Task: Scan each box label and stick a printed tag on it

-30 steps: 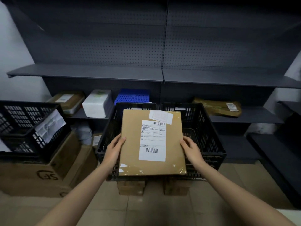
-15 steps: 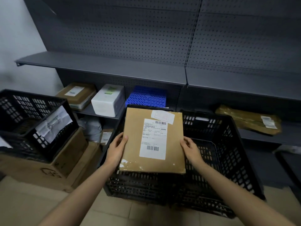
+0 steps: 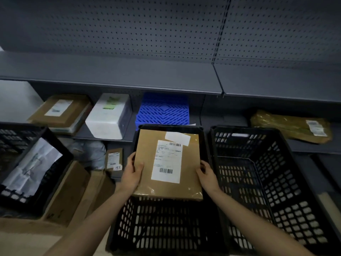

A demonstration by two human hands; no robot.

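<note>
A flat brown cardboard box (image 3: 147, 183) is held above a black plastic crate (image 3: 162, 230). It carries a white shipping label (image 3: 168, 161) with barcodes and a smaller white tag (image 3: 177, 138) stuck at its top edge. My left hand (image 3: 132, 173) grips the box's left edge, thumb on top. My right hand (image 3: 207, 175) grips the right edge the same way.
A second black crate (image 3: 273, 182) stands to the right, another with a paper sheet (image 3: 29, 169) to the left on cardboard boxes. The grey shelf (image 3: 110, 78) spans above; below it lie a brown box (image 3: 60, 111), a white box (image 3: 108, 115), a blue crate (image 3: 163, 109) and a wrapped parcel (image 3: 289, 126).
The view has moved closer and tilted down over the crates. The box has stayed in both hands and sits lower, above the left crate.
</note>
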